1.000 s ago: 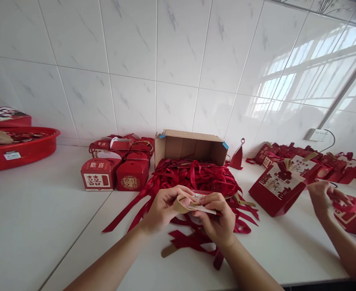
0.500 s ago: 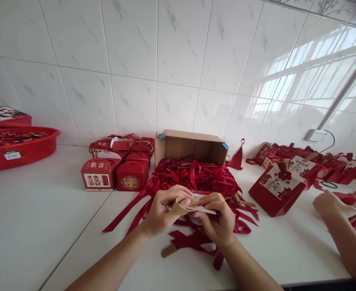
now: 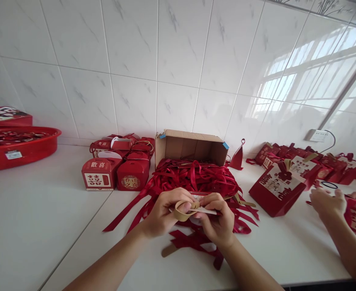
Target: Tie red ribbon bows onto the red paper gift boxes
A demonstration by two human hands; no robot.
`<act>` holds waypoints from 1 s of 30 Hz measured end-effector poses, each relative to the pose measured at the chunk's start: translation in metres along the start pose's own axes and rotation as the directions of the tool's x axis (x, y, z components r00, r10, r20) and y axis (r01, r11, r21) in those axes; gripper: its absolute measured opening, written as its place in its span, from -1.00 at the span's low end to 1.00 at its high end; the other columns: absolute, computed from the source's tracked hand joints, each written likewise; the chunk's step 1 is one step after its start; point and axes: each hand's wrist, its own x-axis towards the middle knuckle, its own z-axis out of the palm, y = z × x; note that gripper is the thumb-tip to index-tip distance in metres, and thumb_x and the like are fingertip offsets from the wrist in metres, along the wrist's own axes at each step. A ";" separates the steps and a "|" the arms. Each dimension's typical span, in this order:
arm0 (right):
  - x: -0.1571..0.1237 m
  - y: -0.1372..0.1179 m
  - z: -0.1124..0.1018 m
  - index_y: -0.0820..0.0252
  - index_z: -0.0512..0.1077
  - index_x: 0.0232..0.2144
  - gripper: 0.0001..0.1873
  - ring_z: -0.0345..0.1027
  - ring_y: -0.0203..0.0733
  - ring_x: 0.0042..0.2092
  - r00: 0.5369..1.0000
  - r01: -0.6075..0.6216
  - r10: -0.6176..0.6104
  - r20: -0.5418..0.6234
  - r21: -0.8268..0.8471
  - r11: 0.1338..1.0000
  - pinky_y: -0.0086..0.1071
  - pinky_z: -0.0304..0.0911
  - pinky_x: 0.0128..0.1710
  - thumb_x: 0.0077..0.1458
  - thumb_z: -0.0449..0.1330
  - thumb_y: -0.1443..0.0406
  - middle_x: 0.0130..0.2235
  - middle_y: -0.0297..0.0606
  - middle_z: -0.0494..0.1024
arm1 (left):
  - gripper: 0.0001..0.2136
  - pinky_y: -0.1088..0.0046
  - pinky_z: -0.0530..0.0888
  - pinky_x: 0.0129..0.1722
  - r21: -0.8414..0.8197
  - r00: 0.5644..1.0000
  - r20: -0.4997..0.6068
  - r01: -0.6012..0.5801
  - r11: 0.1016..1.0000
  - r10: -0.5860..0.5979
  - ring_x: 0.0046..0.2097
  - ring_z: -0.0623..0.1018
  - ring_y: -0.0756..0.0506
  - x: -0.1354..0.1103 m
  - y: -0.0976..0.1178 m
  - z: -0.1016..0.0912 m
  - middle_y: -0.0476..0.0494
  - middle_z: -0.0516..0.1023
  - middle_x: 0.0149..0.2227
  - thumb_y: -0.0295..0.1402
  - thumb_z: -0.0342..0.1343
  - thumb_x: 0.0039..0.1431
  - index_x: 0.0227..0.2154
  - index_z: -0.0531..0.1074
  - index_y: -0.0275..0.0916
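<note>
The left hand is pinching a looped tan strap and the right hand is gripping a white card, fingers closed on both, just in front of heaped red ribbons spilling from a cardboard box.

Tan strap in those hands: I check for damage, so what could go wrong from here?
The tan strap, bent into a loop at the left grip, might crease. The pale card held in the right grip could bend. Loose red ribbons lie close by and might snag.
</note>
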 end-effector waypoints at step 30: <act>0.003 -0.001 0.001 0.11 0.26 -0.33 -0.82 0.35 -0.19 -0.40 0.999 0.047 -0.047 -0.004 -0.044 0.998 -0.26 0.33 -0.43 0.08 0.23 0.25 -0.42 -0.28 0.44 | -0.90 0.38 0.44 -0.22 -0.049 0.998 -0.058 0.032 0.998 -0.035 -0.23 0.53 -0.13 0.000 0.002 -0.002 -0.21 0.55 -0.38 -0.40 0.15 0.12 -0.44 0.50 -0.32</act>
